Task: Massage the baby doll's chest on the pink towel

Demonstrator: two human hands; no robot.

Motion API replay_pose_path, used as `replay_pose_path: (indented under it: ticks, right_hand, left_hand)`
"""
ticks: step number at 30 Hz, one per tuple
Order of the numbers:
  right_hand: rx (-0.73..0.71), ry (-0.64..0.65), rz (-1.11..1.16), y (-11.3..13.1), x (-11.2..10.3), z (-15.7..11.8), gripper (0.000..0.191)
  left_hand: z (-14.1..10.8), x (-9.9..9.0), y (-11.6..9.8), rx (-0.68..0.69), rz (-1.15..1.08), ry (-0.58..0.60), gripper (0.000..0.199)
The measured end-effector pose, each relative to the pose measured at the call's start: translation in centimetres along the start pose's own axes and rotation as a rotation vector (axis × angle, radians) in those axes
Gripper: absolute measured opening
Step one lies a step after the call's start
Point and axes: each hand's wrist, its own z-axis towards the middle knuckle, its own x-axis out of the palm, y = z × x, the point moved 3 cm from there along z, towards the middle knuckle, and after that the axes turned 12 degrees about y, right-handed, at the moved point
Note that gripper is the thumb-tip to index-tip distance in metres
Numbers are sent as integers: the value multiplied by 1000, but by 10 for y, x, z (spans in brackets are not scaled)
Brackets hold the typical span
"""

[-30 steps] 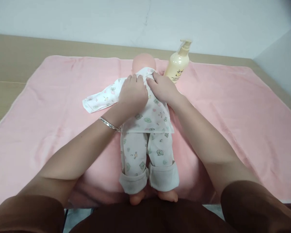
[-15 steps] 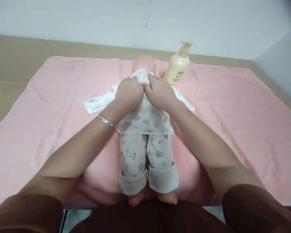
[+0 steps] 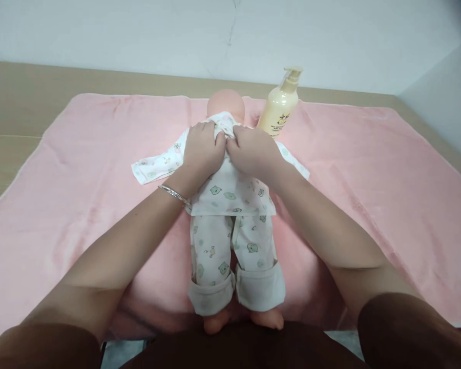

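Note:
A baby doll [image 3: 226,104] lies lengthwise in front of me, bald head away from me and feet at my edge; its face does not show. It wears a white printed shirt [image 3: 230,197] and matching trousers [image 3: 213,248] with thick turned-up cuffs. On the upper part of the shirt, below the collar, my left hand [image 3: 203,151] is closed on the cloth with bent fingers. Right beside it, my right hand [image 3: 255,154] is curled on the same cloth, thumbs nearly meeting. Small creases show between them. The fingertips are partly hidden.
A pink blanket [image 3: 80,205] covers much of the wooden table [image 3: 15,113]. A yellow pump bottle [image 3: 280,107] stands on it to the right of the doll's head. The shirt sleeves spread out to both sides. Behind the table rises a white wall [image 3: 138,36].
Both hands stay on the upper shirt. The right fingers have curled in more, the left thumb has shifted, and the cloth between them is more creased. The view has tipped slightly.

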Motion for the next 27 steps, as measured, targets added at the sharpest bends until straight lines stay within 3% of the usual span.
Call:
replay_pose_path:
  ticks: [6,12,17,23,27]
  right_hand:
    - [9,-32,181,-20,-3,20,46]
    - [-76,-225,176,-6,-4,9,51]
    - [-87,-137,146,5,7,4,48]
    - [-116,-210,138,11,3,-1,49]
    - [-153,-109,154,16,2,-4,48]
  left_hand:
    - [0,7,7,40,-146,-63,44]
    - [-6,5,8,-9,-207,-64,50]
    - [-16,4,11,-75,-291,-140,57]
    - [-17,5,9,-87,-181,-85,58]
    - [-16,8,11,-53,-197,-128,55]
